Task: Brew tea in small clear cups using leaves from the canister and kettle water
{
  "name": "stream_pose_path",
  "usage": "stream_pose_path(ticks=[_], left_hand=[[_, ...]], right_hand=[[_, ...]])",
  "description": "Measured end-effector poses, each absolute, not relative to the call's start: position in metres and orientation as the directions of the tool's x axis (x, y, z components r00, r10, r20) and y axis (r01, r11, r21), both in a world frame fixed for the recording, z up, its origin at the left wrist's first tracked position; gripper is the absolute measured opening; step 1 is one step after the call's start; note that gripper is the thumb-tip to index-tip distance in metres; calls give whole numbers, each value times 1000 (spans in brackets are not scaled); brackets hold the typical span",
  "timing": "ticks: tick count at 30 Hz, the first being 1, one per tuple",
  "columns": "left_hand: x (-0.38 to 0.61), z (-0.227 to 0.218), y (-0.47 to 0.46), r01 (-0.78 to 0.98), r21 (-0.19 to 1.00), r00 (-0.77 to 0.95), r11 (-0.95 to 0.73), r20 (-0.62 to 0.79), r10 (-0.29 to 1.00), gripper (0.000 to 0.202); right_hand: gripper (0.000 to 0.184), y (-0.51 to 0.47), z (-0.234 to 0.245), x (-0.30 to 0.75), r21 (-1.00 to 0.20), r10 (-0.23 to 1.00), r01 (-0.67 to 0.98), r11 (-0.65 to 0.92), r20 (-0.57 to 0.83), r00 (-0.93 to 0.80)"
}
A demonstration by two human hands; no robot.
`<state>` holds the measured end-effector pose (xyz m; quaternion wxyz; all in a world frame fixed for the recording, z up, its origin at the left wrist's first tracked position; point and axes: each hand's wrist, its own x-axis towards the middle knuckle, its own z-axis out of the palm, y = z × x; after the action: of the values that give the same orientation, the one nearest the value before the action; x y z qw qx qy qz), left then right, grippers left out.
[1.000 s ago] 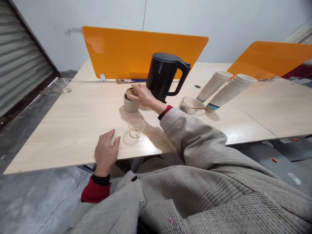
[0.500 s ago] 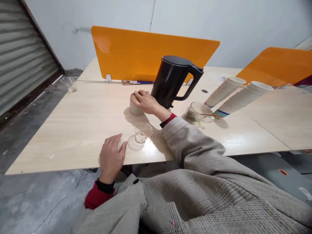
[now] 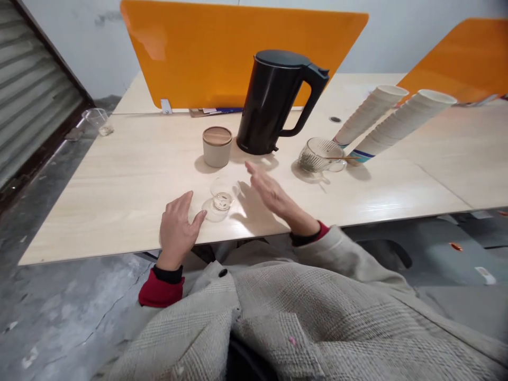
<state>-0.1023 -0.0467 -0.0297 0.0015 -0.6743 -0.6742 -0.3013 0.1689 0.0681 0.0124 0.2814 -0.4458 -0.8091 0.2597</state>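
A small clear cup [image 3: 222, 197] stands near the table's front edge, with dark bits and what looks like some liquid in its bottom. Left of it, my left hand [image 3: 177, 225] rests at the table edge, fingers outstretched and holding nothing. On the cup's other side my right hand [image 3: 270, 194] hovers with straight fingers, also without anything in it. Behind the cup is a grey canister [image 3: 216, 152], its wooden lid [image 3: 217, 136] in place. A black electric kettle [image 3: 270, 103] stands upright just right of the canister, handle to the right.
A ribbed glass mug [image 3: 317, 155] with a thin stick across it stands right of the kettle. Two leaning stacks of paper cups [image 3: 405, 124] are beyond it. Another clear cup [image 3: 97, 121] sits at the left edge. An orange divider [image 3: 198, 53] runs behind.
My right hand has let go of the canister's lid and drawn back toward me, to the right of the clear cup. My left hand stays by the table edge. The view has tilted down.
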Motion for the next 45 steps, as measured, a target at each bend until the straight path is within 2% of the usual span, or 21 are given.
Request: stream_pose_path(ticks=[3,6,12,16,19,22,24,26,29,32,39,45], left_hand=[[-97,-26,-41,917,391,-78,-72,353,932,71],[-87,-21,-31,911,403,-54,-82,313,948,70],[-67,-11,-16,906,423,-72,-28,218,973,52],[-64,-9,-14,883,469,-99,-11,209,973,48],[-64,-10,-14,874,485,-97,-17,210,973,45],[-69,-14,-14,864,502,-74,-47,219,973,47],[-75,-20,-14,842,534,-69,-79,251,966,53],[-83,-25,-14,826,555,-91,-94,298,950,58],[-93,-28,-13,876,478,-127,-54,339,932,61],[-96,-27,-14,941,339,-105,-2,299,948,66],[-86,-21,-16,980,196,-50,25,124,991,72],[-86,-22,-15,989,148,-28,10,114,993,74]], right_hand=[[84,38,-10,168,-699,850,553,453,151,-505],[83,37,-19,154,-660,824,552,510,189,-535],[58,55,-14,134,-607,785,547,576,225,-577],[55,58,-17,130,-576,781,569,587,220,-584],[59,61,-22,132,-579,771,555,598,224,-596],[77,64,-27,139,-581,758,530,617,256,-600],[85,64,-30,145,-566,780,557,608,294,-552],[81,62,-31,148,-532,830,638,557,323,-455],[73,55,-29,145,-461,910,790,405,290,-297],[71,45,-23,136,-367,947,875,316,176,-268],[73,31,-16,134,-243,940,909,339,54,-336],[74,32,-19,135,-226,934,907,355,54,-352]])
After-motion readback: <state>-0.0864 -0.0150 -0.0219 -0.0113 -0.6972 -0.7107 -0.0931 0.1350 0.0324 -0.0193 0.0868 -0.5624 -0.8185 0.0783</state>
